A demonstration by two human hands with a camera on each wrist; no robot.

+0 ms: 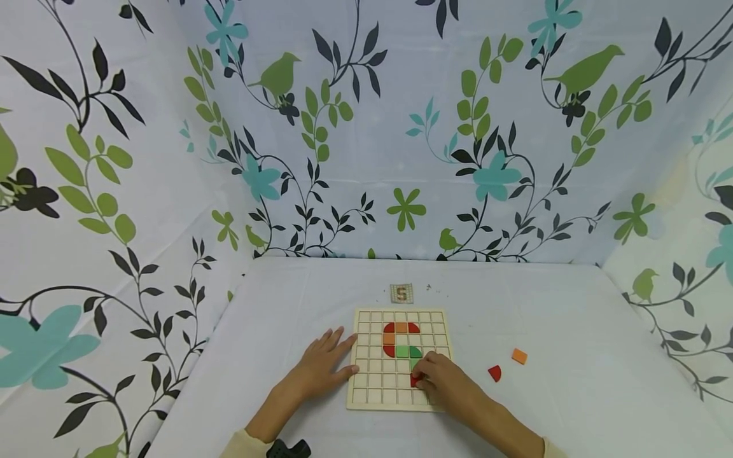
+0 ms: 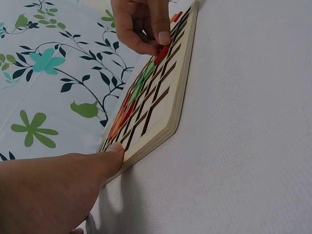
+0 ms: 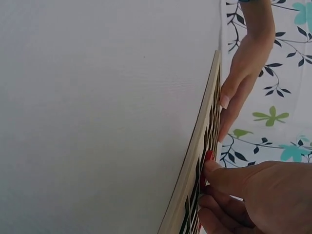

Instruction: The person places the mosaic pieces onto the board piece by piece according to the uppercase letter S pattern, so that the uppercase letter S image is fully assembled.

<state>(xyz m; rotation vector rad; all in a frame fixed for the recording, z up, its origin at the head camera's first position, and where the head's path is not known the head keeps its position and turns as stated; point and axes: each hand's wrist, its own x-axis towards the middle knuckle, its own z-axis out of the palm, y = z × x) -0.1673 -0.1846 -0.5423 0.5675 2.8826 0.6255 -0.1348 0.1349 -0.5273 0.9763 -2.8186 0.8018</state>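
Note:
A square wooden grid board (image 1: 378, 399) lies on the white table, with red, orange and green tiles forming a curved shape in its cells. My right hand (image 1: 449, 388) is over the board's lower right part. Its thumb and fingers pinch a red tile (image 1: 414, 381) at a cell, just below the green tiles (image 1: 403, 351); the fingers partly hide it. In the left wrist view, the red tile (image 2: 161, 54) shows under the thumb tip. My left hand (image 1: 321, 366) rests with its fingers spread, thumb and fingertips touching the board's left edge.
Right of the board lie a loose red quarter-round tile (image 1: 495, 373) and an orange square tile (image 1: 519, 356). Behind the board is a small card (image 1: 401, 293) with a figure like an S or 5. Patterned cloth (image 1: 401, 127) hangs around the table's back and sides.

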